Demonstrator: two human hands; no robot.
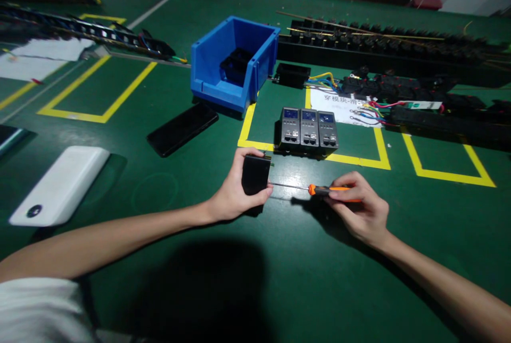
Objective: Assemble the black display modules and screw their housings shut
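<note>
My left hand point(231, 191) is wrapped round a black box-shaped module point(255, 174), gripping it just above the green table point(191, 258). A bit of green shows at the module's upper right edge. My right hand point(361, 207) holds a screwdriver point(317, 190) by its orange and black handle. The screwdriver lies nearly level, its thin shaft pointing left. Its tip meets the module's right side beside my left thumb; the exact contact point is too small to make out. Just beyond my hands, three grey modules point(309, 129) with small screens and ports stand side by side.
A blue bin point(223, 90) with black parts inside stands behind my left hand. Near it lies a black phone point(182, 127). A white power bank-like device point(59, 186) is at left. Black rails with wires point(399, 88) and a printed sheet point(347, 106) occupy the back right.
</note>
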